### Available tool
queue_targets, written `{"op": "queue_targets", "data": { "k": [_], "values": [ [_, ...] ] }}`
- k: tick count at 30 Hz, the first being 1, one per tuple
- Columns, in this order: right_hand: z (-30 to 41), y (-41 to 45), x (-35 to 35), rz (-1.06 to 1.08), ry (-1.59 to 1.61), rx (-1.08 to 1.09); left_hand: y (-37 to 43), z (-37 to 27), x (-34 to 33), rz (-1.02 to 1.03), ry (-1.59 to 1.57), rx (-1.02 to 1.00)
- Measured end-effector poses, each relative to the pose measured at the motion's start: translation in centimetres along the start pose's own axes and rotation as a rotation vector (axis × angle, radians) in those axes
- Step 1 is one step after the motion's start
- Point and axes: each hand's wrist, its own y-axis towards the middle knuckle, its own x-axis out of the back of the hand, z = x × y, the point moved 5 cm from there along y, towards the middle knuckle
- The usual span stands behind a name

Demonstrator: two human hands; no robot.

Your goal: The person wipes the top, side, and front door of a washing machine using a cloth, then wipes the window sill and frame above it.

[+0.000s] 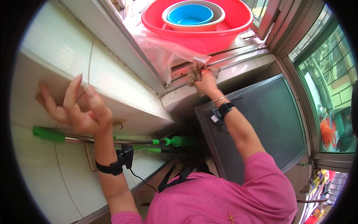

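Note:
My right hand (206, 82) is closed on a crumpled brownish cloth (196, 73), which lies against the metal window track (179, 75) at the sill. Just beyond the cloth, a clear plastic sheet (167, 51) hangs over the frame, its edge by my fingers. A large red plastic basin (195, 39) stands outside the track, with a smaller basin (221, 17) and a blue bowl (190, 14) nested in it. My left hand (81, 112) is raised beside the white tiled wall edge, fingers apart and curled, holding nothing; its outer fingers are blurred.
Below the sill stands a grey appliance with a flat top (260, 120). Green-handled poles (134, 141) lean along the tiled wall (33, 168), near a small hook (120, 124). An open window sash (270, 21) is at the upper right, a green-tinted window (327, 84) at the right.

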Motion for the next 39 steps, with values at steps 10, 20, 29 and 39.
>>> {"op": "queue_targets", "data": {
  "k": [10, 20, 29, 39],
  "values": [
    [10.8, -4.3, -5.9, 0.084, 0.126, 0.218, 0.9, -0.8, -0.2, -0.11, -0.093, -0.126],
    [1.9, -1.5, 10.0, 0.596, 0.661, -0.209, 0.6, -0.2, 0.5, -0.047, 0.057, -0.228],
    [-18.2, 11.8, 25.9, -0.177, -0.034, -0.125, 0.0, 0.0, -0.1, 0.027, 0.125, -0.113],
    [-29.9, 17.0, 22.0, -0.246, -0.724, -0.397, -0.3, 0.5, 0.0, 0.045, 0.252, -0.179]
  ]
}}
